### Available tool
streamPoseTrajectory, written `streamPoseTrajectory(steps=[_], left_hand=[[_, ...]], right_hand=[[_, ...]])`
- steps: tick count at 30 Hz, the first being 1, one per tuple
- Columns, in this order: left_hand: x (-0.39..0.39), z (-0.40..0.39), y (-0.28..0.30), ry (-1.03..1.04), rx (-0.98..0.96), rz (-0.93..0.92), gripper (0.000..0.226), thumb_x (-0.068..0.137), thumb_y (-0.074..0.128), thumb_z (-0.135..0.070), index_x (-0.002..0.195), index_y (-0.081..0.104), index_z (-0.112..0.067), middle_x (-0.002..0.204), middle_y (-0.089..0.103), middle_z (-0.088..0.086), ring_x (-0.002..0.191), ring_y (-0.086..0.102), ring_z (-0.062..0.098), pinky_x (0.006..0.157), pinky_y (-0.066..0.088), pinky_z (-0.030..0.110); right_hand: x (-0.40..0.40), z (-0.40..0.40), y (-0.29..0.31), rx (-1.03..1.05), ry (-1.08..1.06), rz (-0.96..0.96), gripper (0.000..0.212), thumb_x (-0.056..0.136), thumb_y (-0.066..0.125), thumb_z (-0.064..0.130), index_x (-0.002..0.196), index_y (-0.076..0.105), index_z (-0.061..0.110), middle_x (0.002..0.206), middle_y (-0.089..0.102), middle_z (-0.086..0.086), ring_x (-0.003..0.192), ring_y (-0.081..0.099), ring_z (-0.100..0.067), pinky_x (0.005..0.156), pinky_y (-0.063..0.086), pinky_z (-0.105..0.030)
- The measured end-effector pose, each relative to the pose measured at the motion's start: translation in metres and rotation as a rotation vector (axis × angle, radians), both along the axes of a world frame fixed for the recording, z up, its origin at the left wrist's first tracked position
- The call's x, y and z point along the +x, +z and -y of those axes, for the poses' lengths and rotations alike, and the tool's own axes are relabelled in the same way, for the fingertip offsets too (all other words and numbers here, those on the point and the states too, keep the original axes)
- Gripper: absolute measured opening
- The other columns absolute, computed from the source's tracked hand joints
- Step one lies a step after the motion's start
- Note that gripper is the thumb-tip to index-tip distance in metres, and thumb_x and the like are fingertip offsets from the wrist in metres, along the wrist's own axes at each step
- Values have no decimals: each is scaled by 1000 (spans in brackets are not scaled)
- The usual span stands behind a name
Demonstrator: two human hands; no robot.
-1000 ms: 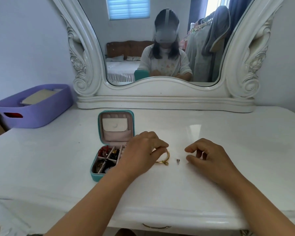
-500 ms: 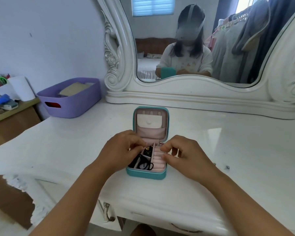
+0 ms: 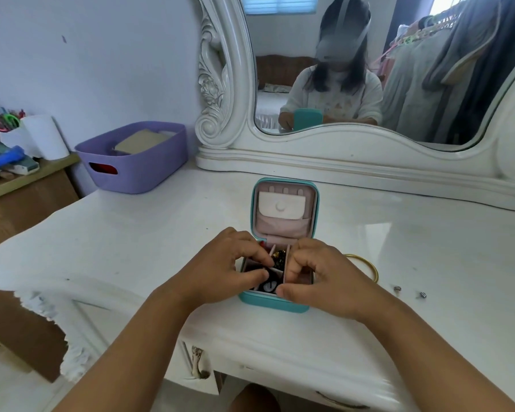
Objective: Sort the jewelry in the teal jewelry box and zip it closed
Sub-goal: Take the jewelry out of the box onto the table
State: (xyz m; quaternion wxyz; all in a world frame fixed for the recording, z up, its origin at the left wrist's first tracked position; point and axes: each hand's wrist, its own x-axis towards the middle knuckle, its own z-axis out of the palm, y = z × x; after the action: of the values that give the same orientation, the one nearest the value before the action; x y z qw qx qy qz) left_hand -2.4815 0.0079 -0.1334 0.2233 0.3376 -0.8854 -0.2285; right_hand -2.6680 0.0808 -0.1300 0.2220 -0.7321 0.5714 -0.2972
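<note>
The teal jewelry box (image 3: 269, 303) lies open near the front of the white dressing table, its pink-lined lid (image 3: 283, 230) standing up. Dark and gold pieces fill its small compartments. My left hand (image 3: 220, 270) reaches into the left compartments with curled fingers; what its fingertips hold is hidden. My right hand (image 3: 324, 279) grips the box's right side, fingers curled over the inside and thumb along the front edge. A gold bangle (image 3: 369, 266) lies on the table just right of the box, partly behind my right hand. Two small studs (image 3: 397, 289) lie farther right.
A purple basket (image 3: 137, 169) with a flat box inside stands at the back left of the table (image 3: 131, 239). The carved mirror base (image 3: 339, 165) runs along the back. A lower wooden shelf (image 3: 27, 176) with clutter sits beyond the table's left edge.
My left hand left the bangle on the table and both hands came onto the open box. My view swung left and closer to the box.
</note>
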Motion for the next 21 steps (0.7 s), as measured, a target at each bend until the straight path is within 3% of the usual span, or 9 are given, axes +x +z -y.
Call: streamPoseTrajectory(steps=[3,5,8,11,14,17,21], left_hand=[[-4,0,-3,17,-7,-44,13,78,63,-31,89,70,-36,94,57,-16,97,44,-1,78,35,15],[-5,-2,-5,8,-45,-67,20,77,57,-39,93,70,-35,96,56,-15,98,44,0,82,35,19],[-8,-9,-3,-43,-92,-54,34,75,48,-50,100,66,-35,102,55,-18,101,42,1,89,31,20],[-15,-13,4,-83,-83,-37,42,71,56,-56,105,63,-32,105,57,-17,101,44,1,91,32,18],[-24,-10,7,-74,-61,-85,38,71,65,-50,95,68,-21,92,65,-6,89,57,10,79,48,30],[-30,-11,11,23,1,-123,18,80,67,-30,86,69,-13,85,67,1,80,62,14,72,53,35],[-33,-17,16,111,135,-262,8,84,65,-22,76,65,-20,77,70,-3,72,65,6,60,53,20]], right_hand=[[0,-2,2,21,21,28,28,73,72,13,56,54,27,72,51,9,74,50,-4,65,40,-14],[2,-4,4,15,-26,110,25,75,70,12,58,56,25,70,54,8,67,50,-3,64,43,-19],[3,-5,9,12,-113,343,15,82,65,14,68,60,17,71,62,-5,63,52,-7,62,44,-23],[4,-4,20,-16,-114,599,12,88,57,14,77,59,10,79,67,-18,66,57,-14,64,48,-27],[5,-4,33,-45,-34,872,12,89,51,15,82,53,6,80,71,-13,63,63,-17,59,51,-22],[0,-6,45,-105,3,1061,13,84,48,21,80,51,9,82,72,-12,69,67,-20,63,56,-24],[-14,-9,57,-192,-14,1292,13,93,40,13,83,48,9,80,73,-10,74,70,-21,72,57,-30]])
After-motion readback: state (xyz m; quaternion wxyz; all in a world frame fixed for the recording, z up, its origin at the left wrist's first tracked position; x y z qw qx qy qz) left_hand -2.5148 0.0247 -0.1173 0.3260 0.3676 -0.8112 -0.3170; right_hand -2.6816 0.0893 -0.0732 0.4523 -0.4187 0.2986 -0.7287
